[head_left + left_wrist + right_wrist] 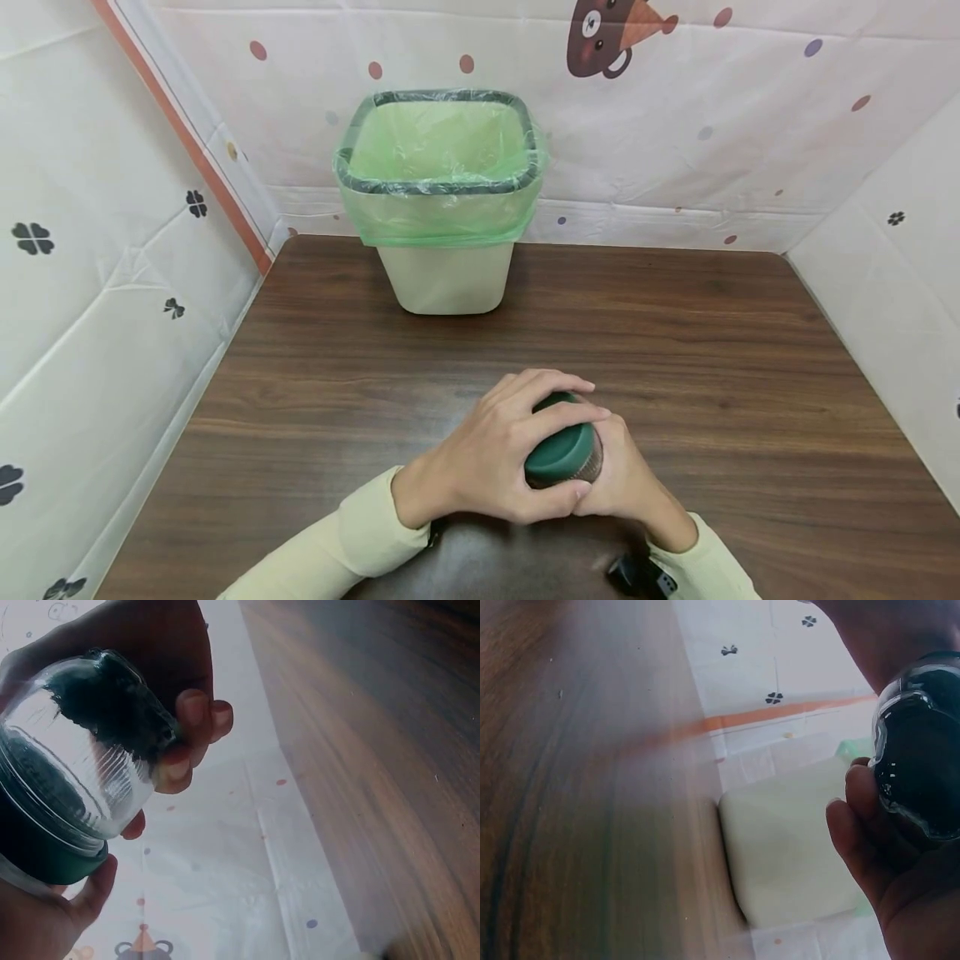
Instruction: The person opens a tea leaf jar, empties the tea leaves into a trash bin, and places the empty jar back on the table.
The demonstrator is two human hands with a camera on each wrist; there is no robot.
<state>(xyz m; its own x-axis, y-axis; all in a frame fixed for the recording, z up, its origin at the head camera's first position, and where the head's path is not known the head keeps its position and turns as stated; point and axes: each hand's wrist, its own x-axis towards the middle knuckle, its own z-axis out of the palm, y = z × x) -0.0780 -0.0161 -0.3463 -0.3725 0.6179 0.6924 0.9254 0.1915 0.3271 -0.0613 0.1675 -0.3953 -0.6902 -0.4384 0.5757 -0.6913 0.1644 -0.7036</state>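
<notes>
Both hands hold a clear jar (124, 799) with a green lid (562, 454), raised over the front part of the table. From above, my left hand (506, 450) grips the lid, its thumb and fingers spread round the rim. My right hand (626, 475) wraps the jar's body from the right side. Dark stuff (105, 705) clings inside at the base end, as the left wrist view shows; its kind is unclear. The jar is tilted in both wrist views. In the right wrist view the jar's dark base (922, 765) sits against the right fingers.
A pale bin (450, 279) lined with a green bag (442, 217) stands at the table's back, left of centre. The wood-grain table (712, 358) is bordered by printed white sheets (750, 108). A black device (637, 575) is at the right wrist.
</notes>
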